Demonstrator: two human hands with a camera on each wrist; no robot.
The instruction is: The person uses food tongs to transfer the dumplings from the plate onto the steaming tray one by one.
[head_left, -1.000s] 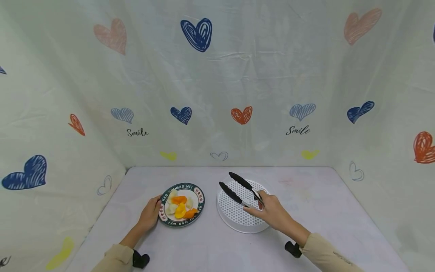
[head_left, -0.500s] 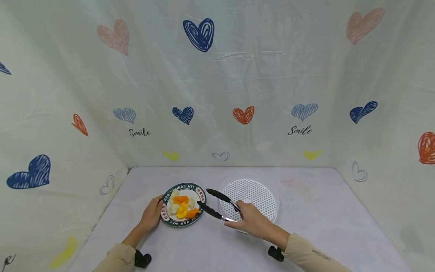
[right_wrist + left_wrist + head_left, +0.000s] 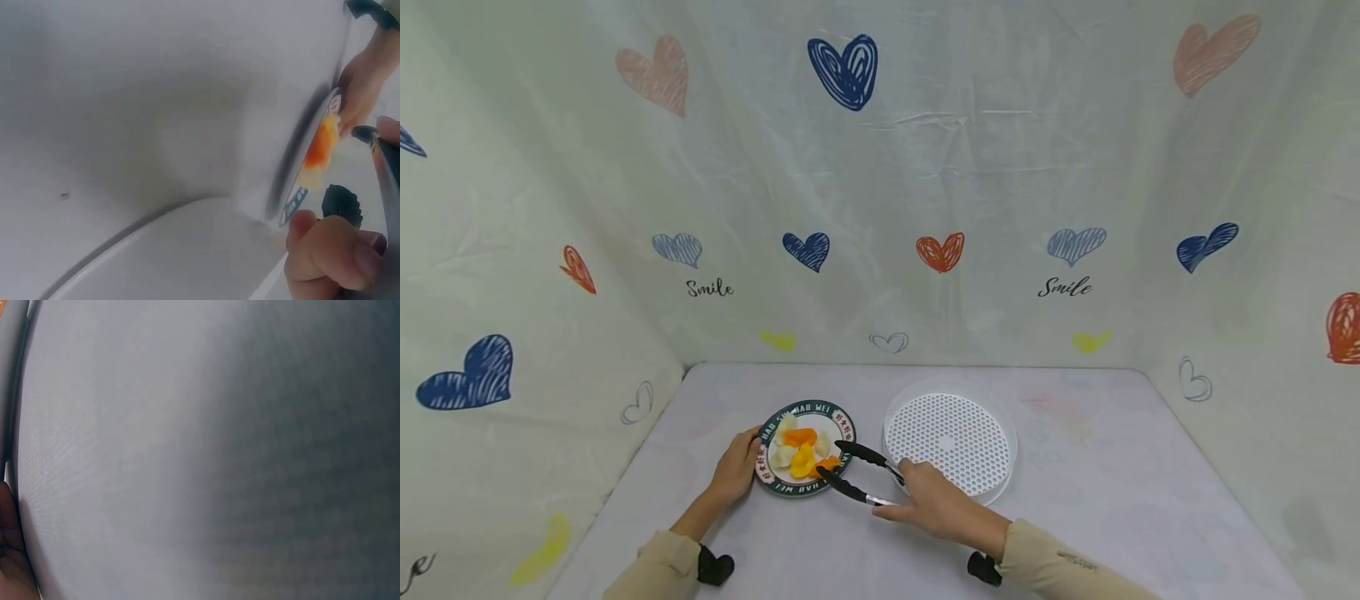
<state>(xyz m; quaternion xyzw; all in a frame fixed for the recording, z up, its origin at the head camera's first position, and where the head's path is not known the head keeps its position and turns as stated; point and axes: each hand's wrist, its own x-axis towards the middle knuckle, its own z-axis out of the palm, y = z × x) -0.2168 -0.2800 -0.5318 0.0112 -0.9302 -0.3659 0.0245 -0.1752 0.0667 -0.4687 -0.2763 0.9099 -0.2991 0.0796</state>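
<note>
A round plate (image 3: pixel 793 492) with a dark green lettered rim carries several small white, yellow and orange food pieces (image 3: pixel 802 458). At its left edge, my left hand (image 3: pixel 733 471) holds the rim. My right hand (image 3: pixel 936 500) grips metal tongs (image 3: pixel 859 452) with black tips, their arms spread apart. Both tips overlap the plate's right side in the head view, the lower one by an orange piece (image 3: pixel 827 467). In the right wrist view the fingers of my right hand (image 3: pixel 328 256) curl round the tongs (image 3: pixel 390 181). The left wrist view shows mostly a blurred pale surface.
A round white perforated steamer tray (image 3: pixel 955 433) with a clear rim stands right of the plate, partly behind my right hand. The white table (image 3: pixel 1075 467) ends at a pale curtain (image 3: pixel 970 167) printed with hearts, which also closes off both sides.
My right hand has carried the tongs left from above the steamer tray to the plate's right side, with tips apart throughout. My left hand has stayed at the plate's rim.
</note>
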